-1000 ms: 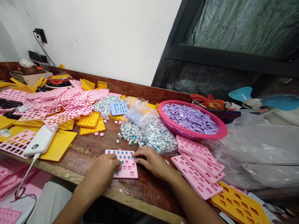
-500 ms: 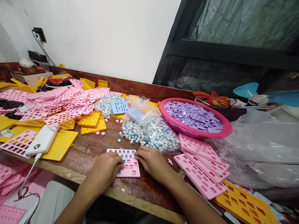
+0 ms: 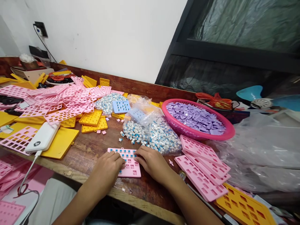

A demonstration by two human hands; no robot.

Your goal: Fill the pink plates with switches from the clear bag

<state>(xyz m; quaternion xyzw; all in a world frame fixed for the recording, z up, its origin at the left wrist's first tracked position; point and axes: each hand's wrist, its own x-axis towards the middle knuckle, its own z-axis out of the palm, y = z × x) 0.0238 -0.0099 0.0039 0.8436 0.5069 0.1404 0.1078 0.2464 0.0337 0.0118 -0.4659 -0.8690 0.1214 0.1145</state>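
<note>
A pink keyboard plate [image 3: 130,173] lies on the table's front part. Blue-and-white key switches [image 3: 122,151] fill its upper rows, while several square holes at the lower right are bare. My left hand [image 3: 108,167] rests over the plate's left side, fingers curled and closed on it, covering some switches. At the right end of the second row, the thumb and index finger of my right hand [image 3: 151,161] close around a blue switch [image 3: 134,156]. Just behind, a clear plastic bag [image 3: 161,134] spills many loose switches.
A pink basket [image 3: 228,132] of purple keycaps stands at the back right, with stacked pink plates [image 3: 201,178] before it. Pink plates [image 3: 63,98] and yellow plates [image 3: 95,125] pile up leftward. A white power bank [image 3: 43,137] trails a cable. Clear plastic sheeting [image 3: 269,147] lies right.
The view has shifted slightly. Both hands stay almost in the same places on the pink plate, with only small finger movement at most.
</note>
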